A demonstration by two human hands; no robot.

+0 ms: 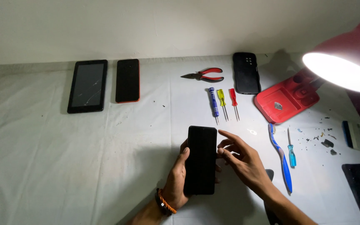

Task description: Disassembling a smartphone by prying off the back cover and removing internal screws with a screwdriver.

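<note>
Glaring lamp point(341, 71) upper right; dim corners

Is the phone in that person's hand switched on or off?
Off, by the look of it: the phone in the left hand shows a wholly black screen.

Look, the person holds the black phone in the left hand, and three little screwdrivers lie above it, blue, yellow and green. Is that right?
Almost. The left hand does hold the black phone, and three little screwdrivers lie above it, but none is green. The head view shows a blue screwdriver, a yellow screwdriver and a red screwdriver, side by side on the white cloth.
</note>
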